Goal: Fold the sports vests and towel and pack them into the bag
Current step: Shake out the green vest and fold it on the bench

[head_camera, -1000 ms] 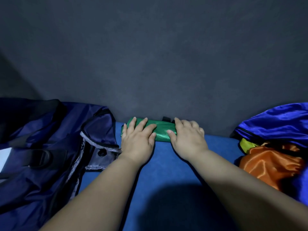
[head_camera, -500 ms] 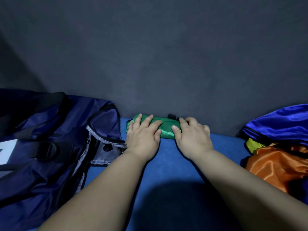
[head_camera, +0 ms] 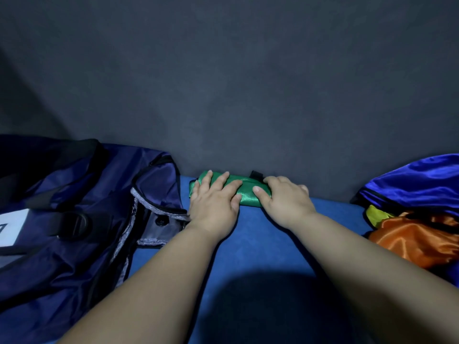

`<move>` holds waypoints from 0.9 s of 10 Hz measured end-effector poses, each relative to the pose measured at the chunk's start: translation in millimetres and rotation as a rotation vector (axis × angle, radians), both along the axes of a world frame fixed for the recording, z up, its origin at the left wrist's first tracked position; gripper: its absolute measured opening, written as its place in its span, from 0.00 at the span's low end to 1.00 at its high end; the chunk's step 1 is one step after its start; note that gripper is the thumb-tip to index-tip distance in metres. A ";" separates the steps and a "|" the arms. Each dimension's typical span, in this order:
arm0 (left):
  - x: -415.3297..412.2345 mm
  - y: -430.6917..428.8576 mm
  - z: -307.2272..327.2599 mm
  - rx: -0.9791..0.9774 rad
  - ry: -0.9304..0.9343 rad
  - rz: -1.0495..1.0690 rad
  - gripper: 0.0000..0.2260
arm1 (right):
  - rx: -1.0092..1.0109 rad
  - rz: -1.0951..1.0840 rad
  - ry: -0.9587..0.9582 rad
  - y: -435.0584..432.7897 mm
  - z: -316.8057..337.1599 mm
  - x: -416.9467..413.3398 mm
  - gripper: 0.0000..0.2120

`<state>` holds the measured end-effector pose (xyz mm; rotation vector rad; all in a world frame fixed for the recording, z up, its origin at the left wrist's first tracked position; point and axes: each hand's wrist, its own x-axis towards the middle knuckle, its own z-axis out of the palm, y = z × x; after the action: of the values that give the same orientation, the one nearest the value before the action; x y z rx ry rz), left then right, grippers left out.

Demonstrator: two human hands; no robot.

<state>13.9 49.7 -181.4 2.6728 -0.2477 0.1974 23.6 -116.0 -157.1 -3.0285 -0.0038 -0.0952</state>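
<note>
The blue surface (head_camera: pixel 260 244) carries a navy bag (head_camera: pixel 74 256) on the left, a folded green vest (head_camera: pixel 248 198) at its far middle edge, and on the right a heap of blue vest (head_camera: pixel 417 184), orange vest (head_camera: pixel 417 239) and yellow vest (head_camera: pixel 375 214).

Dim, low-key frame. Light comes from above and behind the camera: soft dark shadow blob on the blue felt tabletop (head_camera: pixel 260 306), bottom centre. Specular sheen on the folded green satin vest (head_camera: pixel 248 198), royal-blue shiny cloth (head_camera: pixel 409 184) and orange satin cloth (head_camera: pixel 417 239). Navy nylon bag (head_camera: pixel 124 175) crushes to black far left. Corners vignette; tabletop's far edge bows. Focus slightly soft throughout.
</note>
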 end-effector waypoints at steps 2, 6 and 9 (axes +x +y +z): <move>0.8 -0.3 1.7 -0.005 -0.003 -0.003 0.20 | 0.046 0.039 -0.053 -4.1 -1.5 -5.7 0.31; -0.4 -0.9 0.9 0.008 0.002 -0.004 0.20 | -0.016 0.044 -0.091 1.2 4.2 -4.4 0.29; 0.1 -0.9 0.7 0.007 -0.012 -0.003 0.19 | -0.011 0.167 -0.026 16.3 1.2 3.0 0.34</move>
<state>14.0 48.8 -180.7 2.6790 -0.2568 0.2114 26.6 -99.8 -155.9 -3.0222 -0.2595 -0.1209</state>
